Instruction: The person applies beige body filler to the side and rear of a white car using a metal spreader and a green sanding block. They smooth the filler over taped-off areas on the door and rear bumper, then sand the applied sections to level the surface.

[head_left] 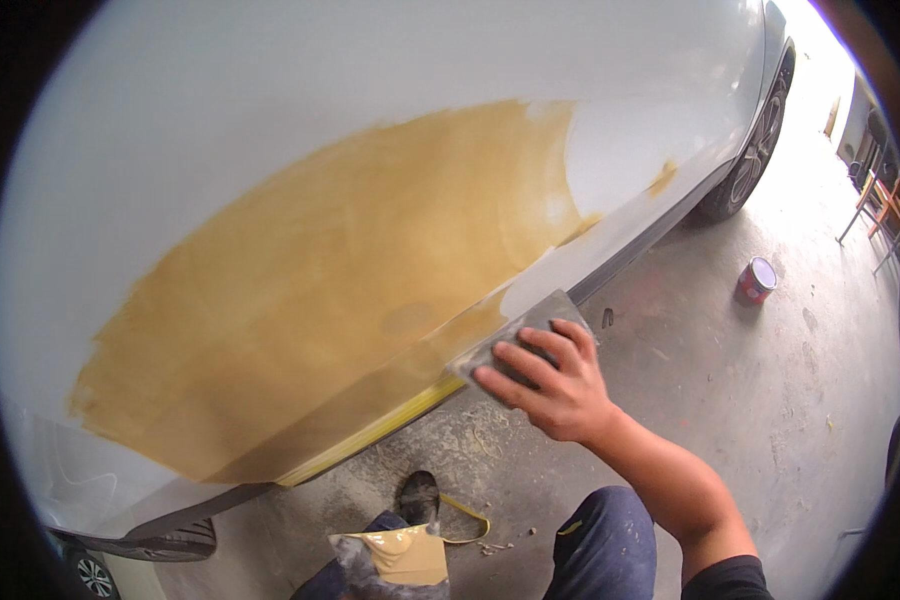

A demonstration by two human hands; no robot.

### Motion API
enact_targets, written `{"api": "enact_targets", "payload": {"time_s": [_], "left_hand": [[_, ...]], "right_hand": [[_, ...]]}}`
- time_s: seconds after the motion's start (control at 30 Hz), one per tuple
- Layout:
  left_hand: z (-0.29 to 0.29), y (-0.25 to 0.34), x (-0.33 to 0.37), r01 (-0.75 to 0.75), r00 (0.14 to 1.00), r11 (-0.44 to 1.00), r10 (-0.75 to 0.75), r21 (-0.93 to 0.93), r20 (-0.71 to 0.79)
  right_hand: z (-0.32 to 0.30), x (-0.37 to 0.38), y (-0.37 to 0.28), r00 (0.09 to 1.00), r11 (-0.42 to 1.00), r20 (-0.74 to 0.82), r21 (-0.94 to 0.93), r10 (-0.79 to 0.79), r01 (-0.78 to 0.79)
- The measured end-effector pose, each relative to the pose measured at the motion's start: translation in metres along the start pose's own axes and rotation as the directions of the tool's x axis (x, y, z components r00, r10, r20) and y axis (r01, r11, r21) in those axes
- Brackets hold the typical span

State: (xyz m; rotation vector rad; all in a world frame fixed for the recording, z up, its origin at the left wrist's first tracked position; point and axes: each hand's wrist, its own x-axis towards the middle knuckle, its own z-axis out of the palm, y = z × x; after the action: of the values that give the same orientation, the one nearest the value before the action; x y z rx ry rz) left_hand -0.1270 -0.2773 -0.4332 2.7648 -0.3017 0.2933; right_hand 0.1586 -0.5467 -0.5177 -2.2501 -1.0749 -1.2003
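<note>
My right hand (550, 385) is closed on a flat grey putty spreader (530, 335), fingers splayed over its face. The spreader lies against the lower edge of a light-coloured car's side panel (220, 100). A broad coat of tan body filler (370, 260) covers much of that panel, with a small separate smear (662, 178) farther right. Yellow tape (390, 420) runs along the sill below the filler. Near my knees, a mixing board (355, 560) carries a mound of tan filler (405, 553); what supports it is hidden. My left hand does not show.
A red can with a pale lid (760, 278) stands on the concrete floor at right, near the car's wheel (755, 160). Dust and crumbs lie below the sill, beside my shoe (419, 497) and a loose yellow strip (470, 520). A chair (885, 205) stands at far right.
</note>
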Motion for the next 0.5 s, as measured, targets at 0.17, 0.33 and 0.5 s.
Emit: {"api": "enact_targets", "payload": {"time_s": [0.17,0.33,0.5], "left_hand": [[-0.002,0.022,0.016,0.31,0.939,0.853,-0.344,-0.421,-0.005],[-0.001,0.018,0.017,0.157,0.982,0.957,-0.177,-0.245,-0.062],[0.005,-0.003,0.005,-0.231,0.946,0.94,0.277,0.251,-0.165]], "right_hand": [[-0.021,0.018,0.006,0.981,1.0,-0.196,-0.006,-0.002,0.001],[-0.01,0.033,0.009,0.974,0.998,-0.224,-0.066,-0.038,0.023],[0.004,0.032,0.006,0.984,0.998,-0.176,-0.055,-0.035,0.026]]}}
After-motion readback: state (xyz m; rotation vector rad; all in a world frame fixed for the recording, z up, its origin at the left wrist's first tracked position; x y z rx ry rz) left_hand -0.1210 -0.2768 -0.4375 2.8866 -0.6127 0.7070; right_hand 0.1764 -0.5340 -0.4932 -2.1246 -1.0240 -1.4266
